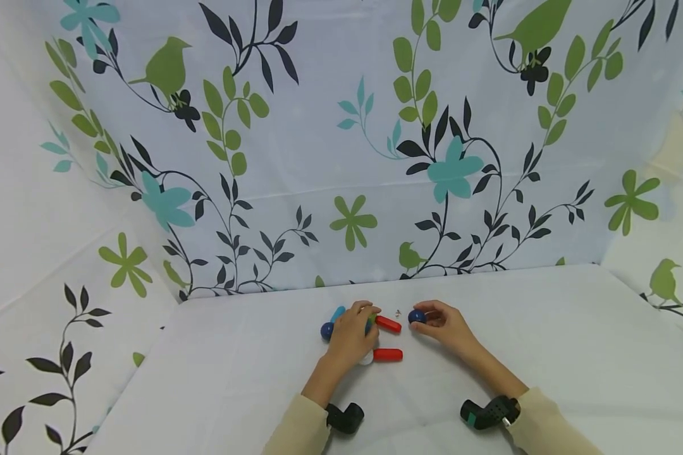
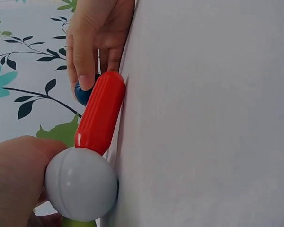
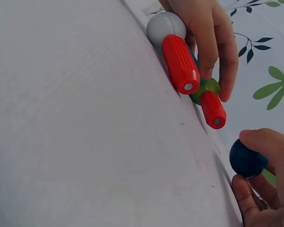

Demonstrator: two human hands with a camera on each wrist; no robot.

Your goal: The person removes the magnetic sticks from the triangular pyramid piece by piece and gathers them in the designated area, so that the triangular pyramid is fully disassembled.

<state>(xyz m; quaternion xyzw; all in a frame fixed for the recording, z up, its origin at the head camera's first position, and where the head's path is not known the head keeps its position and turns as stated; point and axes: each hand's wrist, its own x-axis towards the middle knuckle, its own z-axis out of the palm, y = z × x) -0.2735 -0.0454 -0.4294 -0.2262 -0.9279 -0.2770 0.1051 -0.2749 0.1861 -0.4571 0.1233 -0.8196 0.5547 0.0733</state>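
Observation:
My right hand (image 1: 449, 328) pinches a dark blue ball (image 1: 417, 316) between thumb and fingers, close over the table. To its left, my left hand (image 1: 348, 336) reaches over a group of ball-and-rod construction pieces. Its fingers curl down around a green ball (image 3: 209, 89), which has a short red rod (image 3: 213, 111) joined to it. Nearer me, a white ball (image 2: 80, 184) carries another red rod (image 2: 102, 111). A second dark blue ball (image 1: 327, 332) and a light blue rod (image 1: 338, 313) show left of the left hand. That hand covers the middle of the group.
White cloth covers the table (image 1: 233, 373). A patterned curtain (image 1: 319, 158) with leaves and birds hangs behind its far edge. Each wrist wears a black camera band, the left one (image 1: 346, 418) low beside the sleeve.

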